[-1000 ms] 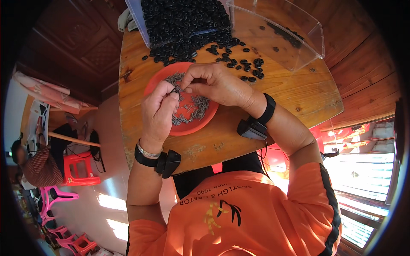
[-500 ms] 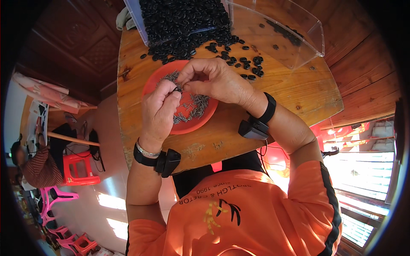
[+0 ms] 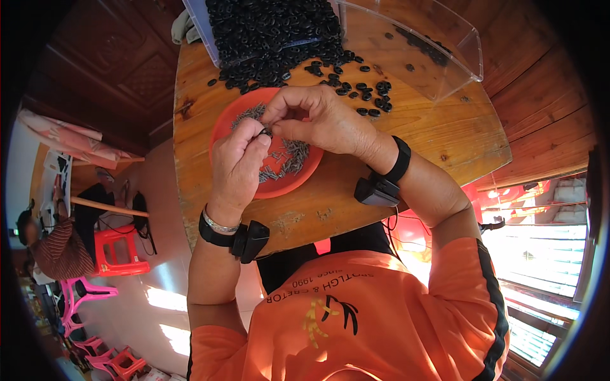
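My left hand (image 3: 235,162) pinches a small black oval piece (image 3: 265,132) between thumb and forefinger. Right beside it, the thumb and fingertips of my right hand (image 3: 327,124) are closed together, pointing at the piece; whatever they hold is too small to make out. Both hands are over a round orange-red plastic bowl (image 3: 289,188). Small grey metal screws or pins (image 3: 295,157) lie heaped in the bowl, and my hands cover part of them.
Many black oval pieces (image 3: 270,38) spill from a tipped bin onto the wooden table (image 3: 438,136). Several loose ones (image 3: 366,96) lie right of the bowl. A clear plastic box (image 3: 438,54) with more pieces stands far right. A person (image 3: 63,247) sits at the left by a red stool (image 3: 121,254).
Both hands stay nearly in place above the bowl. My right fingertips have shifted very slightly at the black piece. Nothing is visibly picked up or let go.
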`<state>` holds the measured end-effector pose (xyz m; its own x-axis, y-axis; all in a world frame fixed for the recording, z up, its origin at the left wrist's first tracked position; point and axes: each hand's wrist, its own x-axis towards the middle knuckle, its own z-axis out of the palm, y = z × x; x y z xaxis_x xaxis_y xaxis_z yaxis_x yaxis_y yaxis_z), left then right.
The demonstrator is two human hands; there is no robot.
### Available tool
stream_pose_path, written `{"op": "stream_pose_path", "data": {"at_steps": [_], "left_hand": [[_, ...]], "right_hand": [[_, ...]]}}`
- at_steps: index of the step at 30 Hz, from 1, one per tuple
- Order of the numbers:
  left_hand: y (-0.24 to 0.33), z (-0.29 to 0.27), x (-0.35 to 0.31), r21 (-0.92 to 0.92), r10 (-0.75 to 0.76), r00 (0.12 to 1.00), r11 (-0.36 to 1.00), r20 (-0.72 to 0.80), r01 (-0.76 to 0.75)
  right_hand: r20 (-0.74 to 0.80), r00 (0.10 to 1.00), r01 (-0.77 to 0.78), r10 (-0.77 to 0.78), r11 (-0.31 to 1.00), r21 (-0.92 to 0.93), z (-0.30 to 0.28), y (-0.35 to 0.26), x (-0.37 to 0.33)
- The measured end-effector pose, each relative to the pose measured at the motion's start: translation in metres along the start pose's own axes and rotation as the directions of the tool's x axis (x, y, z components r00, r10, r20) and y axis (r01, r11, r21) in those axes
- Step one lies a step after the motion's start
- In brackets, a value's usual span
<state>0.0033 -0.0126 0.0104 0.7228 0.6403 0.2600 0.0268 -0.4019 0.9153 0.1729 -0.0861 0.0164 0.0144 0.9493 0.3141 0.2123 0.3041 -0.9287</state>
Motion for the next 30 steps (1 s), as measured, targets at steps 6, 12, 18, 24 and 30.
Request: {"op": "stream_pose_path", "data": {"at_steps": [6,12,18,24,30], "left_hand": [[0.0000,0.0004,0.0002,0.027,-0.004,1.000,1.000,-0.023,0.004],[-0.0012,0.0001,0.0002,0.026,0.005,1.000,1.000,0.005,-0.005],[0.0000,0.0002,0.0000,0.045,-0.005,1.000,0.999,0.019,0.005],[-0.0036,0.0018,-0.0024,0.054,-0.074,0.997,0.996,0.012,0.073],[0.0023,0.0056,-0.0021,-0.003,-0.085,0.995,0.996,-0.043,0.085]], "right_hand": [[-0.014,1.000,-0.002,0.002,1.000,0.011,-0.0023,-0.0029,-0.0004],[-0.005,1.000,0.010,-0.010,0.999,-0.030,-0.0017,-0.0055,-0.0010],[-0.008,1.000,0.017,-0.017,0.997,-0.080,-0.0008,-0.0069,-0.0016],[-0.030,0.999,0.038,-0.041,0.992,-0.116,0.0022,-0.0055,-0.0013],[-0.062,0.995,0.064,-0.074,0.985,-0.160,0.0049,-0.0052,-0.0025]]}}
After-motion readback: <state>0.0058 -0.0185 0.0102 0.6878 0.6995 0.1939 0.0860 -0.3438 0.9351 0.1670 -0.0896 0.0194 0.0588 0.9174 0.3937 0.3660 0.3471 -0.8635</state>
